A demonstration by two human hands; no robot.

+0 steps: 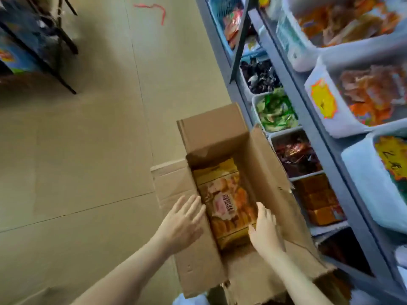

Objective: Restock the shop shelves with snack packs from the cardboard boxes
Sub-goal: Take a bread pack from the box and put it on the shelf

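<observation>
Shop aisle, tiled floor, grey shelf rack on the right with white bins of mixed snacks. Cardboard box sits open on the floor just beside the rack, flaps folded out, probably to keep the carry short. Snack pack lies flat inside the box. Left hand and right hand flank it, fingers straight and spread, holding nothing; looks like a two-sided scoop setup.
</observation>
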